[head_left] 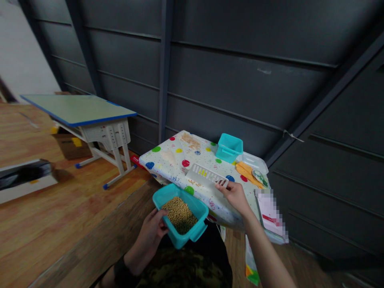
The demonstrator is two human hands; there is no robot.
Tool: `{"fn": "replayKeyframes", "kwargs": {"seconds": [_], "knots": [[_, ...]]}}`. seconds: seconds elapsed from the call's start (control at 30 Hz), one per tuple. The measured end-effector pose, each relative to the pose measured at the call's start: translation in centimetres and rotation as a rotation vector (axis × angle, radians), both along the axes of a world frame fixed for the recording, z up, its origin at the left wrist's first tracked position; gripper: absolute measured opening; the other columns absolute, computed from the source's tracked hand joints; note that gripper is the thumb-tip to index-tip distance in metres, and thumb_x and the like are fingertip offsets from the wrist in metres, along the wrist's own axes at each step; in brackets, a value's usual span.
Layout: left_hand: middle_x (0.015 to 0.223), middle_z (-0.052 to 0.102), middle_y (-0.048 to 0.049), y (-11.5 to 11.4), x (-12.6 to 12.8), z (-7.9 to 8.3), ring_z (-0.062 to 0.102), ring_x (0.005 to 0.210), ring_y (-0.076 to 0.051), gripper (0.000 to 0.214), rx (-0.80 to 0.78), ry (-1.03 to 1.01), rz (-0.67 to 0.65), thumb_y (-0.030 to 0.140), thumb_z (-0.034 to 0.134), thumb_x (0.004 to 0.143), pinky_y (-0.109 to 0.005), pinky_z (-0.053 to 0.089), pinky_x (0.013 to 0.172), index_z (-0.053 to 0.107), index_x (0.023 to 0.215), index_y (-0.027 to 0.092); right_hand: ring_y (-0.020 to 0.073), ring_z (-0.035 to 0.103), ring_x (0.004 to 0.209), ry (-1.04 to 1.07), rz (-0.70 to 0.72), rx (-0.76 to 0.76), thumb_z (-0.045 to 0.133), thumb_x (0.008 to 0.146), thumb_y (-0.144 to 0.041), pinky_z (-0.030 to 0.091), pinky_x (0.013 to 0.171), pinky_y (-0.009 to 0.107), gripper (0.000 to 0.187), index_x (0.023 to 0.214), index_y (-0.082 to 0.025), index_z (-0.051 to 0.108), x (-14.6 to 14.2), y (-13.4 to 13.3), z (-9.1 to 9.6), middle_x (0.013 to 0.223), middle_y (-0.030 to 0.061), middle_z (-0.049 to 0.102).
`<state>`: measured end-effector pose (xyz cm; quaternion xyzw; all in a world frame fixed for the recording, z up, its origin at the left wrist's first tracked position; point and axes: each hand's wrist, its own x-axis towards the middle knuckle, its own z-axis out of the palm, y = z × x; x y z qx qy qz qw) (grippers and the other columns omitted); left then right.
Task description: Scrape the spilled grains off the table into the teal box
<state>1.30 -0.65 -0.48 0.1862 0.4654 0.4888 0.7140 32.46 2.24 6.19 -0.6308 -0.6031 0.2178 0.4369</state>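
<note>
My left hand grips the near left wall of a teal plastic container, with the thumb over its rim. Yellowish soybeans lie in the container, which is tilted beside the front edge of the table. My right hand pinches the right end of a white slotted plastic strip over the tablecloth. Spots of the patterned cloth show through its slots. Some small tan bits lie just in front of the strip.
A polka-dot cloth covers the table. Tan flakes and a pale pile lie on it. Farther right are a second teal container, an orange cloth and a clipboard. A grey panelled wall stands behind; a desk is left.
</note>
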Motion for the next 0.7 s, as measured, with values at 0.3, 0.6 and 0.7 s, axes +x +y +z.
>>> {"fn": "replayKeyframes", "kwargs": {"seconds": [0.3,0.6,0.7], "knots": [[0.073,0.073,0.0004,-0.2,0.3,-0.1,0.066,0.067,-0.021,0.03,0.021,-0.006,-0.028,0.031,0.089,0.063,-0.036,0.059,0.072,0.072,0.087,0.023,0.0183,0.049,0.06,-0.059,-0.007,0.043,0.07,0.086,-0.077,0.039,0.056,0.031,0.062,0.063,-0.02,0.07,-0.6,-1.3,-0.1,0.062,0.0045,0.065],[0.071,0.07,0.0006,-0.3,0.3,0.5,0.065,0.068,-0.023,0.036,0.014,0.051,-0.04,0.034,0.087,0.059,-0.039,0.057,0.075,0.069,0.089,0.025,0.0166,0.043,0.051,-0.187,-0.147,0.088,0.065,0.088,-0.081,0.031,0.051,0.031,0.067,0.055,-0.022,0.061,-0.8,-3.9,0.4,0.051,0.0019,0.052],[0.073,0.072,-0.0003,-0.4,0.3,0.8,0.065,0.067,-0.023,0.036,0.012,0.038,-0.024,0.033,0.088,0.057,-0.039,0.057,0.072,0.071,0.088,0.024,0.0156,0.041,0.049,-0.191,-0.114,0.097,0.064,0.09,-0.08,0.031,0.05,0.031,0.068,0.053,-0.023,0.058,-1.1,-5.2,0.8,0.05,0.0008,0.049]]}}
